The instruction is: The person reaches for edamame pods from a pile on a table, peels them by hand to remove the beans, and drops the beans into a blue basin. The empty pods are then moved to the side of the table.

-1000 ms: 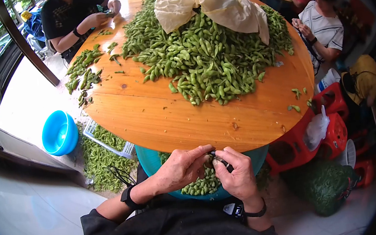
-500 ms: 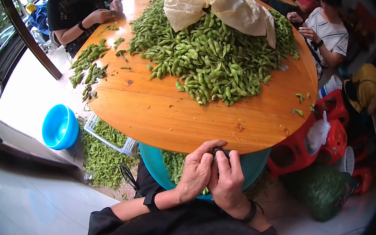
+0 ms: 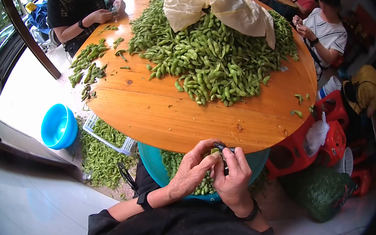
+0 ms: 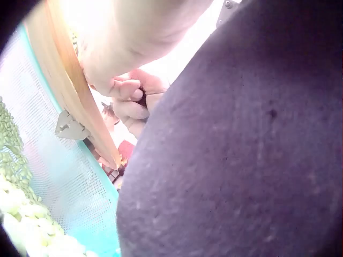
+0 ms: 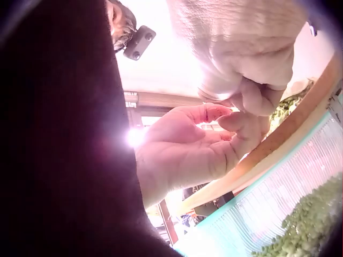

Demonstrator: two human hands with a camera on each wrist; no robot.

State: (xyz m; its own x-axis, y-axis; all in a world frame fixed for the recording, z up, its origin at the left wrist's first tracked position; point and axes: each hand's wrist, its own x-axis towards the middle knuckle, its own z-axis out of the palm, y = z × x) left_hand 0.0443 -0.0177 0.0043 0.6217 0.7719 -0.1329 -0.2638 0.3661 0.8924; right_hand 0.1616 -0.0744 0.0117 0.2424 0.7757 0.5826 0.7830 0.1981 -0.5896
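Note:
Low in the head view, my left hand [image 3: 194,166] pinches a green soybean pod [image 3: 215,151] between thumb and fingers. Opposite it, my right hand [image 3: 232,176] grips a small dark tool [image 3: 221,146] against the pod; its exact kind is hidden by the fingers. Both hands meet at the wooden table's [image 3: 150,117] near edge, above a teal basin [image 3: 152,162] holding shelled beans [image 3: 204,187]. In the right wrist view the left hand's fingers [image 5: 187,144] reach in under the right hand. A large heap of pods [image 3: 218,61] covers the table's middle.
A cream cloth [image 3: 216,4] drapes over the heap. To the left are a blue bowl [image 3: 58,127] and a white crate [image 3: 109,135] among pods on the floor. Red stools [image 3: 333,136] and a green bag [image 3: 321,192] stand right. Other people sit around.
The head view has shifted slightly since the first frame. My hands came close together, then parted a little at the fingertips, and a green pod now shows between them beside the dark tool.

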